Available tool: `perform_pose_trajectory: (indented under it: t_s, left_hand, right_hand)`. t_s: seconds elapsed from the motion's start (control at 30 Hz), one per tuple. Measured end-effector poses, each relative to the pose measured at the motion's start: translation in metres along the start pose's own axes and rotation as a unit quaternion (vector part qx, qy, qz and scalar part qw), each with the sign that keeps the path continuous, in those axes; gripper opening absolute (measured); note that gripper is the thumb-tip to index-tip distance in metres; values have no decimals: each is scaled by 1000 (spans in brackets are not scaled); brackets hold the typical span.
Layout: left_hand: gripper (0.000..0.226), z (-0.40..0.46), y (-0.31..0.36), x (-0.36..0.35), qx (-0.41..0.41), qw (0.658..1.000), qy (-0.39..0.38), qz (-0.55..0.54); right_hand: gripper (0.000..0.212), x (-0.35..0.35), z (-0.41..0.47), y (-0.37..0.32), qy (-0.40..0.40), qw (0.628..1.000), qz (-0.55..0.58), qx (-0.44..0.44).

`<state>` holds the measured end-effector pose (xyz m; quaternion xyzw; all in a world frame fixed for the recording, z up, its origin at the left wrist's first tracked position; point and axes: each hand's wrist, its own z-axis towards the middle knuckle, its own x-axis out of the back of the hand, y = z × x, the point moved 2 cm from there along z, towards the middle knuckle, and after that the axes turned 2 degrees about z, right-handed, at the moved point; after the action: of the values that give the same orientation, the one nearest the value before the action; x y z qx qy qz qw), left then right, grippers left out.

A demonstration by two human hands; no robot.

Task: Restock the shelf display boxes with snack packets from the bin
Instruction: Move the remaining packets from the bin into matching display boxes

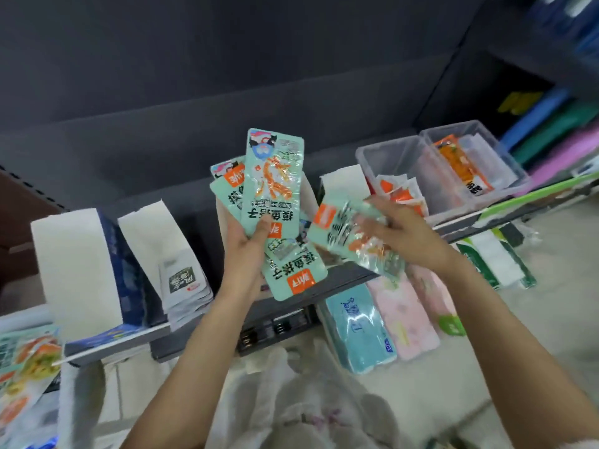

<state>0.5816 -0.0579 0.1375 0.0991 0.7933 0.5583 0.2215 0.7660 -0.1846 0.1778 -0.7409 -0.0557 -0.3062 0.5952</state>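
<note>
My left hand [249, 241] grips a fan of several mint-green snack packets [274, 183] above the dark shelf [340, 280], thumb pressed on the front one. My right hand [398, 231] holds another mint-green packet [350, 234], blurred and tilted, just right of the fan. Behind the hands stands a white cardboard display box [346, 183], partly hidden. A clear plastic bin [402, 157] at the right holds orange-and-white packets [405, 196].
A second clear bin [505, 157] with an orange packet sits further right. Two white display boxes [77, 260] stand at the left, one with dark-labelled packets [184, 280]. Blue and pink packs [359, 325] lie on the shelf below. More packets [29, 358] are at lower left.
</note>
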Motion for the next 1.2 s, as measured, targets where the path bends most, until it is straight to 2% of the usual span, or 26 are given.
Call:
perform_pose_trajectory:
  t_s: [0.03,0.1,0.13,0.17,0.27,0.4,0.47,0.63,0.73,0.8,0.87,1.0,1.03,1.07,1.13,1.2]
  left_hand:
    - [32,5,1,3,-2,1000,11,5]
    - [35,10,1,8,1,999,30,16]
    - [36,12,0,9,6,999,38,17]
    - [36,12,-1,9,9,999,42,14]
    - [39,13,-7,8,15,998,58,7]
    - [38,12,-14,1,22,998,60,5]
    - [31,12,-16,-5,24,998,54,14]
    - [32,11,-24,-22,47,997,56,17]
    - [37,8,-28,-31,65,996,61,18]
    - [38,7,-29,-35,70,995,62,26]
    - [38,7,-30,-36,74,995,59,29]
    - [38,8,-27,-43,73,996,49,34]
    - [38,8,-25,-44,69,996,45,35]
    - [39,9,-25,-45,63,997,41,35]
    - [40,10,-25,-46,53,997,36,40]
    - [42,10,-26,-49,44,997,32,49]
  right_hand:
    - [12,7,2,6,57,988,139,-24]
    - [10,17,7,16,154,929,334,-48]
    - [11,19,11,20,187,909,370,-44]
    - [14,20,16,23,212,906,366,-34]
    - [19,15,31,39,246,937,245,-29]
    - [25,6,39,65,180,979,94,-31]
    - [27,4,41,72,146,989,-24,9]
    - [34,9,45,73,89,950,-255,155]
    - [20,16,44,80,118,922,-306,207]
    - [11,21,42,84,123,921,-299,216]
    - [12,23,41,87,117,916,-328,200]
    - [37,8,37,87,37,858,-489,153]
    - [46,6,33,83,18,859,-485,161]
    - [50,6,28,75,4,884,-437,166]
    - [49,5,18,49,34,972,-204,116]
    - [49,-6,15,27,77,997,-14,15]
